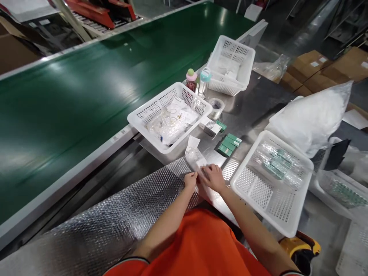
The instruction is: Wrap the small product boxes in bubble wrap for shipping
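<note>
My left hand (190, 179) is closed in a pinch on the edge of a piece of clear bubble wrap (194, 156) at the near edge of the metal table. Beside it, my right hand (213, 178) bends its fingers over the same piece, and its thumb is mostly hidden. A white slip (193, 142) sticks up at the far end of the wrap. Several small green boxes (229, 144) lie just beyond my right hand. A white box with black stripes (210, 126) rests farther back. To the left, a long sheet of bubble wrap (123, 203) runs down past my left arm.
A white basket (132, 117) with plastic packets stands back left, and another basket (299, 214) with bubble-wrapped green boxes is at right. Behind are a tape roll (216, 107), two bottles (204, 82) and a third basket (244, 82). A green conveyor belt (94, 88) runs along the left.
</note>
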`<state>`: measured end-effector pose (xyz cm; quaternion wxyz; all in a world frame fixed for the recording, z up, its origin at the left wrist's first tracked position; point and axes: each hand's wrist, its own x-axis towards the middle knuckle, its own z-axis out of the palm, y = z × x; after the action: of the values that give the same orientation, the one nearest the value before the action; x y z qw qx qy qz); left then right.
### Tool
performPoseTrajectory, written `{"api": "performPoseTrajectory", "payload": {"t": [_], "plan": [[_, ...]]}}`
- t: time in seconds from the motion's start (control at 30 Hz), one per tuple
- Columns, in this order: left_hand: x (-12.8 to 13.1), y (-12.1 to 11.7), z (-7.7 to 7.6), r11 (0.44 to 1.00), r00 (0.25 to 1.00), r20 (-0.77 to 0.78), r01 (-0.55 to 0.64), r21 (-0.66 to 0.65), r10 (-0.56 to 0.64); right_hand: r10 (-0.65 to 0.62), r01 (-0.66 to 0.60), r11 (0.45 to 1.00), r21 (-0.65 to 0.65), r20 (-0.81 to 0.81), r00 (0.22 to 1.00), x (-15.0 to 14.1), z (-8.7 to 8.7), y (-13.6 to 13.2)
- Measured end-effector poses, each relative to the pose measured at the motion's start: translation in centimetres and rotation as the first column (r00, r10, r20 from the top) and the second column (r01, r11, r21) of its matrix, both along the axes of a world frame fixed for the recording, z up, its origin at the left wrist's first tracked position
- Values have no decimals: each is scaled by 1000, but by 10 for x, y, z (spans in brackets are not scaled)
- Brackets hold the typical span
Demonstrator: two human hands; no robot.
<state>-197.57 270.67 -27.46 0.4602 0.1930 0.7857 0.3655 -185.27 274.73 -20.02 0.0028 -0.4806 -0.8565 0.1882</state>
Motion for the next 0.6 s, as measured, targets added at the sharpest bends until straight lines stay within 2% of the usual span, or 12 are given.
{"api": "performPoseTrajectory", "payload": {"t": [0.13, 0.3, 0.47, 0.6], "plan": [[-20, -4, 1, 999, 999, -24, 39, -36, -40, -62, 58, 997, -54, -74, 995, -5, -10, -7], [-32, -4, 2, 996, 999, -12, 46, -74, -47, -70, 62, 983, -171, -39, 997, -15, -18, -15], [-12, -4, 6, 1000, 998, 62, 2, -27, -1, -82, 83, 985, -149, 14, 997, -15, -13, -13], [14, 6, 5, 998, 976, 211, -52, 20, 46, -86, 78, 975, -210, -27, 996, 0, -13, 8]]}}
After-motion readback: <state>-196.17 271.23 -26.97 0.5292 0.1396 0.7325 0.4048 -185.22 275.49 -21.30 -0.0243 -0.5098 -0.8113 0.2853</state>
